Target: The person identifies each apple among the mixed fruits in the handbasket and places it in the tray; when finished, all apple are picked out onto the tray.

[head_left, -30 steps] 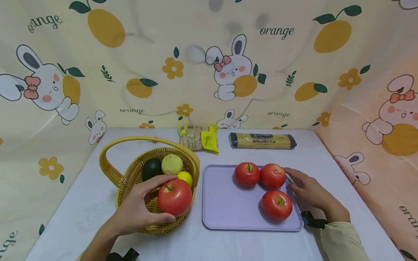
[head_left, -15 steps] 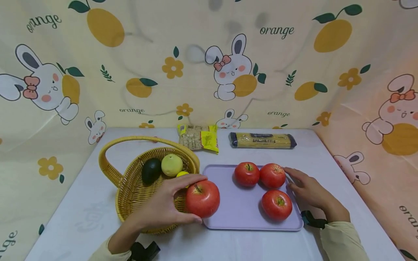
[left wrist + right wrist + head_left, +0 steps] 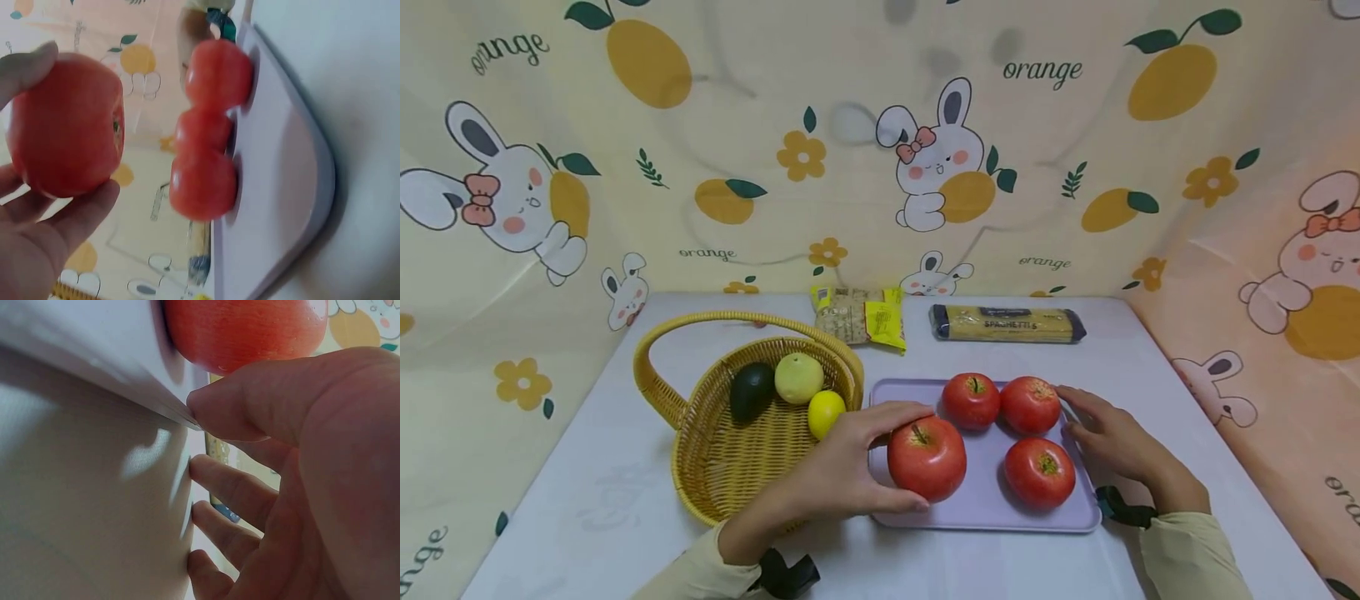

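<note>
My left hand (image 3: 842,467) grips a red apple (image 3: 927,459) between thumb and fingers, held up above the left part of the lilac tray (image 3: 985,517). In the left wrist view the held apple (image 3: 69,125) is apart from the tray surface. Three more red apples lie on the tray: one at the back middle (image 3: 970,401), one at the back right (image 3: 1031,406) and one at the front right (image 3: 1040,474). My right hand (image 3: 1112,437) rests at the tray's right edge; in the right wrist view its thumb (image 3: 231,406) touches the rim while the other fingertips meet the table.
Left of the tray stands a wicker basket (image 3: 688,467) with a tall handle, holding an avocado (image 3: 752,392), a pale green round fruit (image 3: 799,378) and a lemon (image 3: 826,414). Behind are a yellow snack packet (image 3: 859,318) and a spaghetti pack (image 3: 1007,324) on the white table.
My left hand has carried the apple rightward from over the basket to above the tray's left part. The lemon is now in fuller view. My right hand stays in place.
</note>
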Demonstrator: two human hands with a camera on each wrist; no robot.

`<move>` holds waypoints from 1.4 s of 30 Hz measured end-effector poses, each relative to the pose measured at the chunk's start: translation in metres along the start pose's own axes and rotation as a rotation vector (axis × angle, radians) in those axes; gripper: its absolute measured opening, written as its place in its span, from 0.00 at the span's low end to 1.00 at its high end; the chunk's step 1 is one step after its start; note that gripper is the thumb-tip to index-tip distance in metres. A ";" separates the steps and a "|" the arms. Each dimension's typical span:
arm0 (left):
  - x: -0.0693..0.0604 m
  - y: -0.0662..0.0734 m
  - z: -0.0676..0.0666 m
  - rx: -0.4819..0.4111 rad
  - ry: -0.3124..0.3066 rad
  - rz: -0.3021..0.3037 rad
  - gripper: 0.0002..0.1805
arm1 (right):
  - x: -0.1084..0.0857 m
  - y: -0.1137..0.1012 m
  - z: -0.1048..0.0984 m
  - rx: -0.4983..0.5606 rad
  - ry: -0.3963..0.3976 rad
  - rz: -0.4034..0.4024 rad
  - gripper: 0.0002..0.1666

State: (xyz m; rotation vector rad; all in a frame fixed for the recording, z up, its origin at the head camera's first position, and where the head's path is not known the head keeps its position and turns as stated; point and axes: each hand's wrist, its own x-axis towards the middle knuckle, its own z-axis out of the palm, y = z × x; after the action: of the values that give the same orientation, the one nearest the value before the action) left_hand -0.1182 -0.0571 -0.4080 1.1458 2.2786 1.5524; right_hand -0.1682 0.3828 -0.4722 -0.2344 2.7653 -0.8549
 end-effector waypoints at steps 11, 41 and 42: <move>0.017 0.001 0.032 -0.049 0.010 0.018 0.47 | -0.003 0.001 -0.002 -0.012 0.004 -0.021 0.45; 0.053 -0.040 0.095 0.125 0.048 -0.292 0.45 | 0.000 0.002 0.000 -0.003 -0.010 0.012 0.46; 0.054 -0.040 0.096 0.132 0.049 -0.290 0.45 | 0.000 0.002 0.000 -0.001 -0.011 0.014 0.46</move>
State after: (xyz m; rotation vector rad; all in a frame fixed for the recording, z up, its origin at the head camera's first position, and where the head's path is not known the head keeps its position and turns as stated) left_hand -0.1263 0.0416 -0.4705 0.7652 2.4784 1.3530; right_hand -0.1683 0.3848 -0.4732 -0.2197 2.7541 -0.8458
